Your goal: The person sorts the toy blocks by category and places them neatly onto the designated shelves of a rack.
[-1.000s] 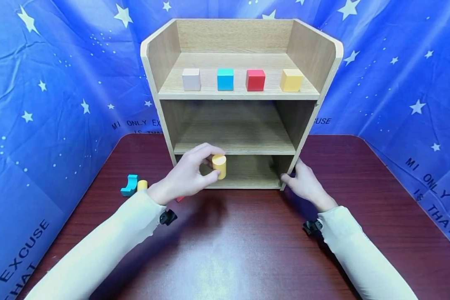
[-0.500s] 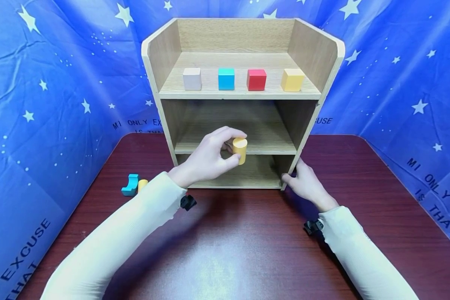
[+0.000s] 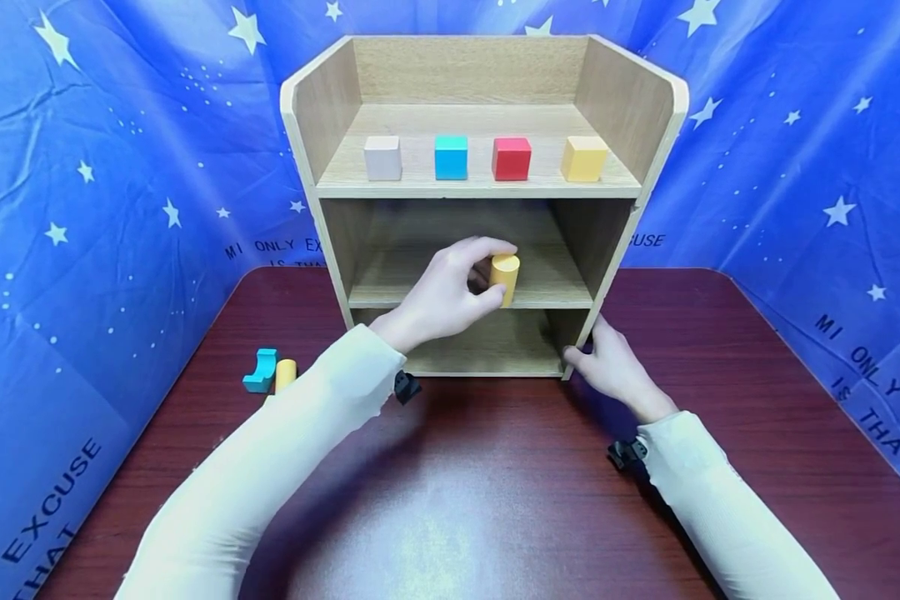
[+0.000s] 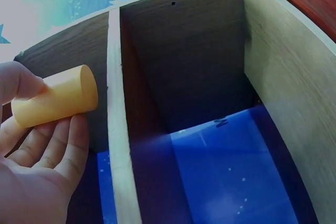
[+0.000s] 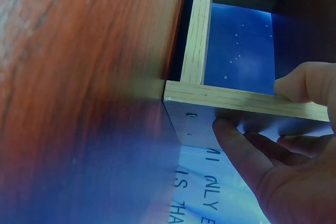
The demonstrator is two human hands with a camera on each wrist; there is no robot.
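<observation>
My left hand (image 3: 450,290) holds a yellow cylinder block (image 3: 505,282) between thumb and fingers. The block stands upright in front of the middle shelf board of a small wooden shelf unit (image 3: 480,71). In the left wrist view, the thumb presses one side of the yellow cylinder (image 4: 60,97) and the fingers lie along the other. Low on the unit's right side, my right hand (image 3: 617,371) grips the side panel. The right wrist view shows that side panel (image 5: 247,100) between the thumb and fingers of the right hand (image 5: 299,177).
On the top shelf stand a white cube (image 3: 382,160), a blue cube (image 3: 451,159), a red cube (image 3: 511,160) and a yellow cube (image 3: 582,160). A blue curved block (image 3: 261,372) and another yellow cylinder (image 3: 286,373) are on the table (image 3: 450,500) at left, beside my forearm.
My left hand has carried the yellow cylinder up and to the right, from before the bottom compartment to the middle shelf. A red piece under the left forearm is now hidden. The right hand stays put.
</observation>
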